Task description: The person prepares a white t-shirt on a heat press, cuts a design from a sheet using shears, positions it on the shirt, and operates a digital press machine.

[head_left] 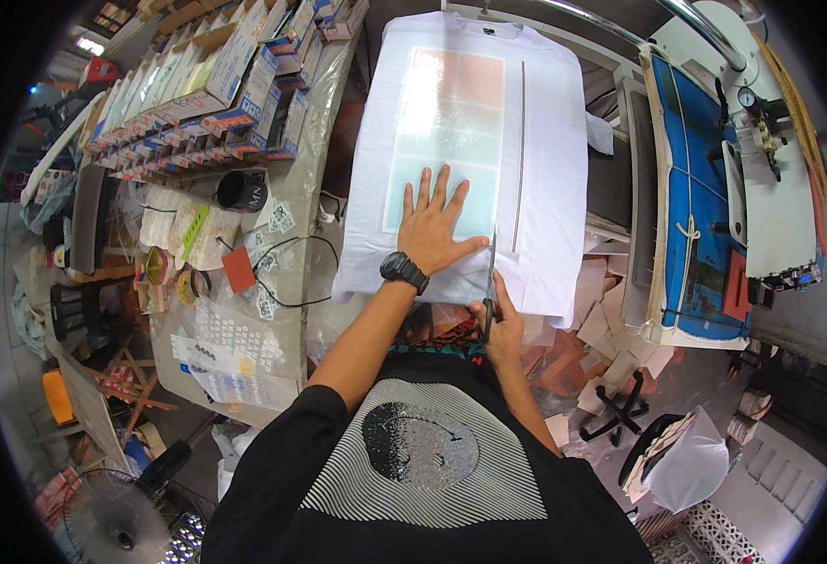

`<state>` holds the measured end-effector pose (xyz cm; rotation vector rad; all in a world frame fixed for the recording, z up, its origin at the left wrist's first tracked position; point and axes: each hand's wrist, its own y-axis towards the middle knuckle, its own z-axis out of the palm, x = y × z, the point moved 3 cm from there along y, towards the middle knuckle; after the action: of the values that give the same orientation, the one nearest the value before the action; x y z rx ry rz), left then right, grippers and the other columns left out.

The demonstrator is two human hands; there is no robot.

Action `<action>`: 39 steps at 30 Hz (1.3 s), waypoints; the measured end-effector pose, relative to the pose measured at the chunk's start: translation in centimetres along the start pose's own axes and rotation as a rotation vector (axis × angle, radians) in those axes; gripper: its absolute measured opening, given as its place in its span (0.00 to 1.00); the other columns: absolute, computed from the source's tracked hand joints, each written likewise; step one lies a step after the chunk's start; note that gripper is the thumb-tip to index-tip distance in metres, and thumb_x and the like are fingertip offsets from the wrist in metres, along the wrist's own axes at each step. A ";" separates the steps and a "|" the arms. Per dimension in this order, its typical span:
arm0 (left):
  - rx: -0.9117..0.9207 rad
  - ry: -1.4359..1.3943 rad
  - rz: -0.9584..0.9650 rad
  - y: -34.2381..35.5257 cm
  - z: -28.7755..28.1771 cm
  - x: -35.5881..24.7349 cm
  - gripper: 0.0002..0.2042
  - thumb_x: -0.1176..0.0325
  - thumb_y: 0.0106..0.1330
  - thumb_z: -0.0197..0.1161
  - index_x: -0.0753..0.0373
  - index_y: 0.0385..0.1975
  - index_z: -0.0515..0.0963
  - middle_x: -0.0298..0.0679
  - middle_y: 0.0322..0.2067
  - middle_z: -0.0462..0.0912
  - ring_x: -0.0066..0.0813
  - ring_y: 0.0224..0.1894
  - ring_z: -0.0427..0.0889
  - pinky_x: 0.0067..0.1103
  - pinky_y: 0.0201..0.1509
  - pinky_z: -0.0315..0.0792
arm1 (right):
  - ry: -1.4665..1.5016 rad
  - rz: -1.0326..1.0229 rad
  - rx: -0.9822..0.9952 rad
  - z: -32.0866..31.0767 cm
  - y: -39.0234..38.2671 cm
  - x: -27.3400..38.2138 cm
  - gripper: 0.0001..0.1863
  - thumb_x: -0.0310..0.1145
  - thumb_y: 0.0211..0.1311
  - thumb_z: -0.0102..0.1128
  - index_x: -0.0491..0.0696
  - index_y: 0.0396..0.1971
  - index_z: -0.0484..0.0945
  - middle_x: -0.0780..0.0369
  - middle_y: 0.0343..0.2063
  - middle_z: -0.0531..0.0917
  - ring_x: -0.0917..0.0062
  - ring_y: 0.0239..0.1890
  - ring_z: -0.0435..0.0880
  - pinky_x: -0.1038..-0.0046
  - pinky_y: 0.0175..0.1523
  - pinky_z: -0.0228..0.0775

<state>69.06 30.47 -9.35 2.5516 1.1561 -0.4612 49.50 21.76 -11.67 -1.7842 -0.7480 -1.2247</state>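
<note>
A white T-shirt [552,179] lies spread on a flat support in front of me, collar at the far end. On it rests a glossy transfer sheet [432,122] with pink, pale and mint blocks. My left hand [437,221] presses flat on the sheet's near part, fingers spread, a black watch [404,271] on the wrist. At the near right edge of the sheet, my right hand [504,329] grips black-handled scissors [490,282], blades pointing away from me along that edge. How far the blades are apart cannot be made out. A thin dark stripe [523,150] runs right of the sheet.
On the left table [173,362] stand divided cardboard boxes [216,89], a black mug [241,191], a red square [238,270] and a looping black cable [282,303]. A blue padded board [686,188] and machine with gauge [761,103] stand right. Cardboard pieces [611,329] litter the floor.
</note>
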 end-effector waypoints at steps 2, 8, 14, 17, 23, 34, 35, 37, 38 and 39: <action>-0.002 0.002 0.002 0.1 0.0 0.0 0.48 0.31 0.52 0.61 0.53 0.70 0.60 0.49 0.73 0.48 0.54 0.75 0.43 0.50 0.74 0.38 | -0.050 -0.020 -0.010 0.0 0.2 0.0 0.40 0.46 0.58 0.70 0.51 0.68 0.64 0.70 0.15 0.70 0.88 0.17 0.67 0.81 0.20 0.62; 0.000 0.000 -0.002 0.1 -0.1 -0.1 0.48 0.31 0.51 0.62 0.53 0.69 0.61 0.49 0.73 0.49 0.54 0.75 0.43 0.50 0.74 0.38 | -0.088 -0.015 -0.016 0.0 0.8 1.4 0.39 0.49 0.60 0.68 0.48 0.67 0.65 0.68 0.12 0.69 0.88 0.16 0.65 0.79 0.22 0.59; -0.001 -0.020 -0.007 0.1 -0.1 0.0 0.48 0.31 0.50 0.62 0.52 0.70 0.61 0.48 0.73 0.49 0.53 0.75 0.43 0.49 0.74 0.38 | -0.054 0.014 0.001 0.1 1.8 2.8 0.39 0.48 0.61 0.67 0.46 0.67 0.64 0.68 0.12 0.70 0.87 0.16 0.67 0.79 0.22 0.61; -0.001 -0.028 -0.010 0.1 -0.1 0.0 0.48 0.31 0.50 0.63 0.52 0.69 0.61 0.48 0.73 0.48 0.53 0.75 0.42 0.49 0.74 0.37 | -0.067 -0.008 -0.001 0.0 2.4 3.3 0.38 0.47 0.61 0.67 0.45 0.67 0.64 0.68 0.12 0.70 0.88 0.16 0.67 0.79 0.23 0.61; -0.004 -0.018 -0.013 0.1 -0.1 0.0 0.47 0.31 0.51 0.63 0.53 0.69 0.62 0.48 0.73 0.48 0.53 0.75 0.42 0.49 0.74 0.37 | -0.014 0.004 0.009 0.0 3.5 4.3 0.37 0.45 0.61 0.68 0.45 0.67 0.65 0.68 0.13 0.70 0.88 0.17 0.67 0.80 0.21 0.63; 0.020 -0.014 -0.030 0.1 -0.3 -0.1 0.48 0.31 0.51 0.62 0.52 0.70 0.60 0.47 0.73 0.48 0.52 0.75 0.42 0.49 0.74 0.38 | 0.037 0.061 0.045 0.1 6.2 6.1 0.37 0.43 0.62 0.68 0.43 0.67 0.64 0.68 0.17 0.71 0.87 0.18 0.71 0.81 0.18 0.66; 0.010 -0.014 -0.023 0.1 -0.2 0.0 0.48 0.31 0.51 0.62 0.52 0.70 0.60 0.47 0.73 0.48 0.52 0.75 0.42 0.49 0.74 0.38 | 0.037 0.053 0.042 0.2 6.4 6.4 0.37 0.44 0.62 0.67 0.43 0.67 0.64 0.68 0.16 0.72 0.87 0.17 0.71 0.81 0.17 0.66; -0.009 -0.014 -0.011 0.2 -0.2 -0.1 0.47 0.31 0.51 0.61 0.52 0.70 0.60 0.46 0.73 0.48 0.52 0.75 0.42 0.49 0.74 0.38 | 0.036 0.038 0.034 0.1 7.0 6.7 0.37 0.44 0.62 0.67 0.42 0.66 0.64 0.68 0.16 0.72 0.87 0.17 0.71 0.80 0.17 0.66; -0.005 -0.024 -0.013 0.2 -0.2 -0.1 0.47 0.31 0.51 0.61 0.52 0.70 0.60 0.46 0.73 0.48 0.52 0.75 0.42 0.49 0.74 0.38 | 0.028 0.031 0.032 0.1 7.2 6.7 0.37 0.44 0.62 0.67 0.42 0.66 0.64 0.68 0.16 0.72 0.87 0.17 0.71 0.80 0.17 0.66; -0.001 -0.034 -0.016 0.2 -0.3 -0.1 0.47 0.31 0.51 0.61 0.52 0.70 0.60 0.46 0.73 0.48 0.52 0.75 0.42 0.49 0.75 0.38 | 0.019 0.025 0.031 0.1 7.4 6.8 0.37 0.43 0.62 0.67 0.41 0.66 0.64 0.67 0.16 0.72 0.87 0.17 0.71 0.80 0.17 0.67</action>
<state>69.21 30.39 -9.06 2.5256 1.1654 -0.5062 58.00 18.47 -7.49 -1.7494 -0.7280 -1.2066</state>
